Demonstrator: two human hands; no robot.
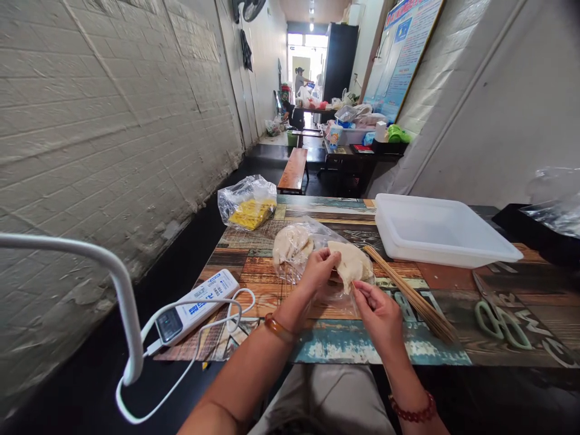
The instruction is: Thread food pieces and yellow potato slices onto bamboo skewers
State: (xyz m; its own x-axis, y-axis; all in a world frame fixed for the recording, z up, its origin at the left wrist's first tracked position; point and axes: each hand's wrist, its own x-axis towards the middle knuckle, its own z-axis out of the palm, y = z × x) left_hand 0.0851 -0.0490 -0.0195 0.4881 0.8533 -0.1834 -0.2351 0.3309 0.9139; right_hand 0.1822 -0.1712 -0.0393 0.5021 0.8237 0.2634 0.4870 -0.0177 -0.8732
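Observation:
A thin, pale, floppy food sheet (347,261) hangs between my two hands. My left hand (319,266) is closed on its upper left edge, thumb against fingers. At the sheet's lower tip, my right hand (379,314) pinches what looks like a thin bamboo skewer, mostly hidden by the fingers. Under and behind the hands lies a clear plastic bag (312,226). Pale folded sheets (292,243) rest on it to the left, with skewer ends sticking out toward me. Just right of my hands is a loose bundle of bamboo skewers (410,293) on the table.
A white plastic tray (448,257) stands at the back right, with green-handled scissors (501,323) nearer me. A bag with yellow pieces (251,211) sits back left. A white power bank (197,305) with a looping cable lies at the left edge of the patterned table (267,308).

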